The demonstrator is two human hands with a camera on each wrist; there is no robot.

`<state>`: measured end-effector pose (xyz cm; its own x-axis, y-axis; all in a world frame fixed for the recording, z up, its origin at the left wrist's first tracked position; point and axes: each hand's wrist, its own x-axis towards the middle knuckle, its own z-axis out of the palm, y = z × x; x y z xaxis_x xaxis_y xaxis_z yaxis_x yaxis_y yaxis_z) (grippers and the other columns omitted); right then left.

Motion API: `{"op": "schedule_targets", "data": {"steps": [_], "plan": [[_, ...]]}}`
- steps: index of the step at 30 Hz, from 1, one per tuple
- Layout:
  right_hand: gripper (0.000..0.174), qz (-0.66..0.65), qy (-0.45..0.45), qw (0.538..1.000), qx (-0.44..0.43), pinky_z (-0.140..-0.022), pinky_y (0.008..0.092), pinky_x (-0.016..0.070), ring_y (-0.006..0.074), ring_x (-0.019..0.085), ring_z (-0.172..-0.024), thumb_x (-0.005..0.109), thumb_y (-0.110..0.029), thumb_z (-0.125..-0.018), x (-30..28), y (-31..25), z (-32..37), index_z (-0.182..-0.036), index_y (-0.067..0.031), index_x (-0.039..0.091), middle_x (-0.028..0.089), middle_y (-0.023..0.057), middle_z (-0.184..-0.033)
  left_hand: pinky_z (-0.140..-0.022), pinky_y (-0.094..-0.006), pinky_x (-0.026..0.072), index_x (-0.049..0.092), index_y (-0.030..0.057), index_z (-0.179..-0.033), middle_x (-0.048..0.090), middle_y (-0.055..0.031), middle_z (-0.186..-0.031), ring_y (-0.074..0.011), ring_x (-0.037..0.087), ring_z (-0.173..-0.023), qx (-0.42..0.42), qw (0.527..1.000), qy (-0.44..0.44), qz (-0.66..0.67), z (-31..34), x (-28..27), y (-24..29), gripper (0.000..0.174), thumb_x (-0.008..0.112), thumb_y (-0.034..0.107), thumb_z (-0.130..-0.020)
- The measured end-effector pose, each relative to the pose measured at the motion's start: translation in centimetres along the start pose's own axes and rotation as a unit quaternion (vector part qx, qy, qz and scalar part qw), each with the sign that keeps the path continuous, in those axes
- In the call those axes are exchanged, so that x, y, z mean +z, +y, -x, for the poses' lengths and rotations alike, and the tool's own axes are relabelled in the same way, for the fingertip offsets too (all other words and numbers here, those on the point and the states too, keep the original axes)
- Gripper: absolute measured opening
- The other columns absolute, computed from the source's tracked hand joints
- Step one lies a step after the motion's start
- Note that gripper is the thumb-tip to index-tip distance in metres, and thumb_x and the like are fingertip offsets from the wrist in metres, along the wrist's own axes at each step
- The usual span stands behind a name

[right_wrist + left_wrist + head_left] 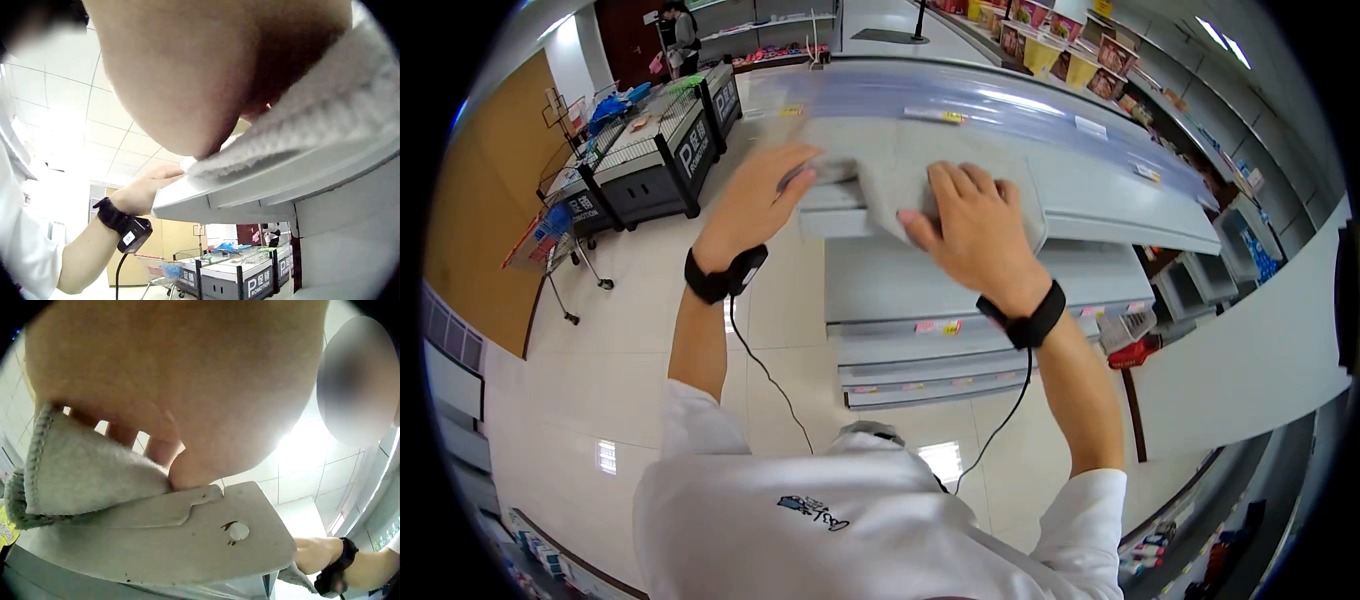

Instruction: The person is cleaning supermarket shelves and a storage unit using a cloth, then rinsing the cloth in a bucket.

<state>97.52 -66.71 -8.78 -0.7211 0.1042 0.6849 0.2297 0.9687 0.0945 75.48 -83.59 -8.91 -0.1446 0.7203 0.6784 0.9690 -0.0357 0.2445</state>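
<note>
Left hand (750, 205) and right hand (975, 230) press flat, fingers together, on a grey terry cloth (888, 195) at the grey metal shelf's (1100, 200) front edge. Wiping seems underway, with most of the shelf left.

Head view looks down; wrists upward, sharing shelf (1100, 190).

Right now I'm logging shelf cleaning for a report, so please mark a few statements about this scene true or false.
1. The left hand and the right hand both rest on the grey cloth. True.
2. The cloth lies on the floor. False: it lies on the grey shelf.
3. Each wrist bears a black band. True.
4. The person wears a black shirt. False: the shirt is white.
</note>
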Motion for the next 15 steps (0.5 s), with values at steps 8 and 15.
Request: {"op": "schedule_targets", "data": {"steps": [8, 15], "plan": [[0.033, -0.035, 0.080, 0.995, -0.053, -0.088, 0.0462, 0.0392, 0.0253, 0.054, -0.102, 0.064, -0.031, -0.085, 0.6, 2.7, 1.2, -0.106, -0.0071, 0.056, 0.059, 0.0050, -0.104, -0.078, -0.0314, 0.0480, 0.062, -0.0025, -0.110, 0.066, -0.0166, -0.103, -0.0266, 0.063, -0.085, -0.110, 0.990, -0.083, -0.001, -1.2, -2.3, 3.7, 0.023, 0.053, 0.011, -0.093], [0.024, -0.070, 0.148, 0.984, -0.064, -0.090, 0.0441, 0.0404, 0.0247, 0.056, -0.105, 0.065, -0.023, -0.085, 0.1, 8.5, 4.2, -0.104, -0.0093, 0.058, 0.062, 0.0046, -0.107, -0.076, -0.0338, 0.0484, 0.063, -0.0015, -0.110, 0.066, -0.0181, -0.101, -0.0328, 0.062, -0.085, -0.137, 0.976, -0.159, -0.055, -3.6, 0.0, 10.9, 0.025, 0.054, 0.014, -0.093]]}}
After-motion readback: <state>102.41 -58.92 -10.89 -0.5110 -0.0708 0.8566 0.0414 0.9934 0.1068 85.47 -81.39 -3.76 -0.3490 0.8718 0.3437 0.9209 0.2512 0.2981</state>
